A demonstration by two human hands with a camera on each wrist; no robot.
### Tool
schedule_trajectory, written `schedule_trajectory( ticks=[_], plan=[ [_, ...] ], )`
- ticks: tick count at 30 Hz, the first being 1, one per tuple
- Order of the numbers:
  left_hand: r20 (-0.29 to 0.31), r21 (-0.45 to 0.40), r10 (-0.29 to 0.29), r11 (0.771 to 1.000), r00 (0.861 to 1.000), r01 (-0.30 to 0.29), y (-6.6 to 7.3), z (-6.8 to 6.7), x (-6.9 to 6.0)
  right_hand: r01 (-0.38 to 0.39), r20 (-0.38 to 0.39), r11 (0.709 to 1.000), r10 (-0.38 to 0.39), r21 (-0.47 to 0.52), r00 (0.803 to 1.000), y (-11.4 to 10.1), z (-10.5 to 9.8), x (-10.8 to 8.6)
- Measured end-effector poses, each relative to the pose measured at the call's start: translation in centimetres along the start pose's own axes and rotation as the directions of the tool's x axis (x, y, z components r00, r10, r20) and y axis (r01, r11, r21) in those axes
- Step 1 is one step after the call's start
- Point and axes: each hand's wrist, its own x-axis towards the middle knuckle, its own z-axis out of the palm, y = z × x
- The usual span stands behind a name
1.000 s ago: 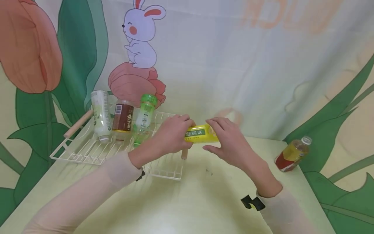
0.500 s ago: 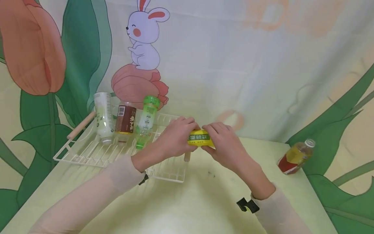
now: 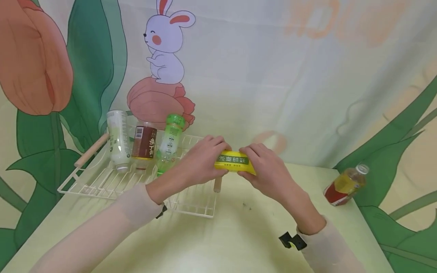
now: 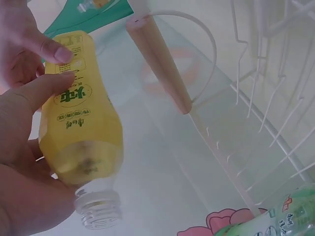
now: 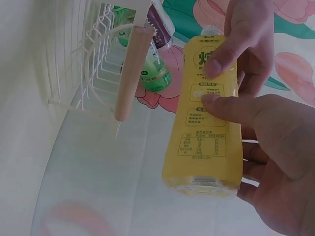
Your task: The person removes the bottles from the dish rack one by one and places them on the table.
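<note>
A yellow-labelled drink bottle (image 3: 233,161) lies sideways in the air between both hands, just past the rack's right side. My left hand (image 3: 205,159) holds it toward the neck, fingers behind and thumb on the near side. In the left wrist view the bottle neck (image 4: 98,209) shows bare screw threads with no cap on it. My right hand (image 3: 268,167) grips the base half; its thumb (image 5: 226,105) presses on the label in the right wrist view. In both wrist views, the two thumbs come close together on the label.
A white wire rack (image 3: 102,196) with wooden handles (image 3: 91,151) stands on the table's left. In it lean a white bottle (image 3: 118,140), a dark-red-labelled bottle (image 3: 145,143) and a green bottle (image 3: 170,140). Another drink bottle (image 3: 346,185) stands by the right edge. A printed curtain hangs behind.
The right hand, spread at the bottle's end a second ago, has closed in and grips it. The bottle has turned slightly in the hands. The rack and other bottles stay put.
</note>
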Motion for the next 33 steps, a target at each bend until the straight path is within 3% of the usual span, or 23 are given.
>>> schedule_trajectory(
  ticks=[4,8,25,33],
  plan=[
    [-0.038,0.006,0.021,1.0,0.999,-0.021,-0.1,-0.1,0.0,0.035,-0.049,0.999,-0.035,-0.011,0.998,0.0,0.1,0.3],
    [-0.038,-0.032,0.028,0.999,0.999,-0.029,-0.1,-0.1,0.1,0.03,-0.06,0.999,-0.031,-0.017,0.998,-0.1,0.3,0.4],
    [-0.011,-0.038,0.072,0.997,0.997,-0.073,0.0,0.7,-0.1,0.039,0.017,0.997,-0.038,-0.071,0.999,-0.3,0.7,-0.4],
    [-0.016,-0.007,0.095,0.995,0.995,-0.095,0.4,0.3,-0.2,0.023,0.029,0.999,-0.022,-0.036,0.999,0.2,0.2,-0.8]
  ],
)
